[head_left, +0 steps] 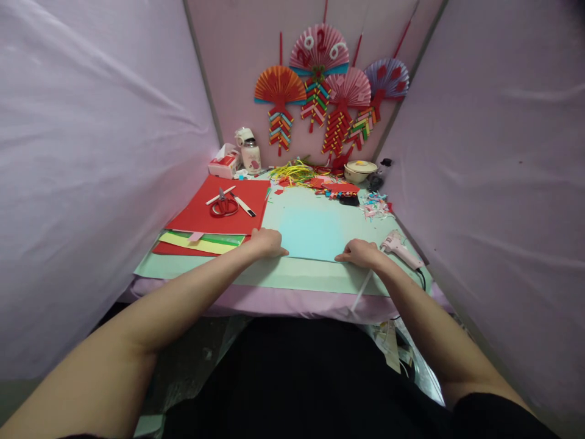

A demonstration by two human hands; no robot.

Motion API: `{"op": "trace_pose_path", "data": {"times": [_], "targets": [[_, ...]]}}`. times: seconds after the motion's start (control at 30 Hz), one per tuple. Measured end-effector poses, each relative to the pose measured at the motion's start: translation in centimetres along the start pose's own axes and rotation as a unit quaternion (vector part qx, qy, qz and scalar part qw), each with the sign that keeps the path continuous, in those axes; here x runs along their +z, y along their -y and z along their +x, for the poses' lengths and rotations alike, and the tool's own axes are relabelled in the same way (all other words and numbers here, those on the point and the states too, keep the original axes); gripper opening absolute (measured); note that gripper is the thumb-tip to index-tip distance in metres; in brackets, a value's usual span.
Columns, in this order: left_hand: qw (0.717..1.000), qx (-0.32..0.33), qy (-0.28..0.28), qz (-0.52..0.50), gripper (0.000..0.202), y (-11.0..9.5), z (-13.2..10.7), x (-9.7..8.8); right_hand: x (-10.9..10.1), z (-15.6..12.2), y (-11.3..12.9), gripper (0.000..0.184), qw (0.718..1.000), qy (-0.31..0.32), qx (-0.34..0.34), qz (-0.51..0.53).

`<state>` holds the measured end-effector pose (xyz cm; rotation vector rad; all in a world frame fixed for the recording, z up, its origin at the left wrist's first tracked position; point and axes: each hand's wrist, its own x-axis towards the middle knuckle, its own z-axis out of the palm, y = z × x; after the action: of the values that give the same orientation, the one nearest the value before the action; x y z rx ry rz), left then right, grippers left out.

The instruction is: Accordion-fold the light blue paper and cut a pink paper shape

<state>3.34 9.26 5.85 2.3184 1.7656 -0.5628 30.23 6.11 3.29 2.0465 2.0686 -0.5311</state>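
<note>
A sheet of light blue paper [313, 235] lies flat on the pale green table top in front of me. My left hand [269, 242] is closed at its near left corner, thumb and fingers pinching the edge. At the near right corner my right hand [360, 252] is closed on the edge in the same way. Just left of my left hand is a stack of red paper [192, 210], with red-handled scissors [223, 206], a white utility knife [243, 204] and a white pen [220, 195] on top. A glue gun [401, 249] lies beside my right hand.
Yellow and green sheets [205, 242] stick out below the red stack. At the back stand a tissue box [223, 164], a bottle [251, 155], yellow strips [297, 172], a lidded bowl [359, 172] and paper scraps [377, 205]. Paper fan decorations [320, 52] hang on the wall; cloth walls enclose both sides.
</note>
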Motion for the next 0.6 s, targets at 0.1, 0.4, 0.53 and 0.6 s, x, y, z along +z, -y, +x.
{"op": "trace_pose_path", "data": {"times": [0.1,0.4,0.53,0.6], "targets": [[1.000,-0.001,-0.015,0.003,0.057,0.1,-0.1,0.4,0.2,-0.2,0.0,0.036,1.000,-0.017,0.000,-0.007],[0.999,-0.004,-0.034,0.001,0.055,0.2,-0.6,0.5,0.6,-1.0,0.0,0.044,0.998,-0.052,0.004,-0.036],[0.997,-0.011,-0.077,-0.014,0.051,0.1,-1.1,1.3,1.1,-1.4,0.0,0.042,0.995,-0.084,0.001,-0.045],[0.989,0.005,-0.142,-0.030,0.042,0.0,-1.4,2.2,1.7,-1.8,0.1,0.035,0.987,-0.149,-0.020,-0.049]]}}
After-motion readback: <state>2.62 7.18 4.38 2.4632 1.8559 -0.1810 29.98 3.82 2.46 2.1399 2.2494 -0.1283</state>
